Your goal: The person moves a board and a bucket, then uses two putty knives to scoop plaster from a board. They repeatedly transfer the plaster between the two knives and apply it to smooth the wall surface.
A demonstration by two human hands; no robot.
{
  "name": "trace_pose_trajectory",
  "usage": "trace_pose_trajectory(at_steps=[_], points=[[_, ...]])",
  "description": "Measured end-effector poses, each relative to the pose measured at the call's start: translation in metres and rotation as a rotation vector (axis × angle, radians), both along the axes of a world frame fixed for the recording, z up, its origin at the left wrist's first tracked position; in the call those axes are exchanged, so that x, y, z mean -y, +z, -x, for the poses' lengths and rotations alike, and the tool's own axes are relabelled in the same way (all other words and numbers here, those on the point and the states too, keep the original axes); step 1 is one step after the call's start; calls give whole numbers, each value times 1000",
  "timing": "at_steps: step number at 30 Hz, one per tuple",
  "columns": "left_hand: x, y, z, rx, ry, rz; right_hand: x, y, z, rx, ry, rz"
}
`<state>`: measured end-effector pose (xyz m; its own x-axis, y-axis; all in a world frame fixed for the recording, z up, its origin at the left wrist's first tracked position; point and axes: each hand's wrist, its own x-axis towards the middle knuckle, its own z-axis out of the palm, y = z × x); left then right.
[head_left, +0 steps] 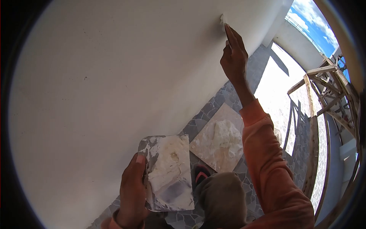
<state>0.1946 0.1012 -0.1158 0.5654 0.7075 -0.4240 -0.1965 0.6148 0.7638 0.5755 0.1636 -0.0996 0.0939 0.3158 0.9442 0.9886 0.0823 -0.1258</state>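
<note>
My left hand (132,187) grips the edge of a flat rectangular plate (173,192) at the lower middle, its thumb on top. White paste (167,156) is smeared over much of the plate. My right hand (234,57) is stretched out to the upper right and holds a thin tool (222,20) against the white wall (114,68). Some white paste shows at the tool's tip; the fingers hide most of the tool.
A square board (206,139) with a white heap (227,133) lies on the stone-patterned floor (217,100). My sandalled foot (201,174) is beside it. Wooden scaffolding (329,89) stands at the right, near a low wall (293,38).
</note>
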Motion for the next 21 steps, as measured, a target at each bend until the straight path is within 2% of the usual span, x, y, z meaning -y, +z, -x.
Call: trace_pose_trajectory(at_steps=[3,6,10,12,17,19,21], points=[[4,6,1,-24,65,2,-5,-25,3,30,-6,-7],[-1,-12,14,-113,48,-176,-3,-58,8,19,16,5],[1,-9,14,-75,141,-14,-11,-105,22,-6,11,2],[4,-8,11,-59,164,1,-14,-130,33,-1,-27,-13],[2,-16,7,-32,159,-39,3,-188,60,-127,34,133],[-3,-28,5,-41,131,-98,22,-192,64,-152,54,225],[-3,-24,-2,5,104,-53,44,-174,64,-277,107,252]])
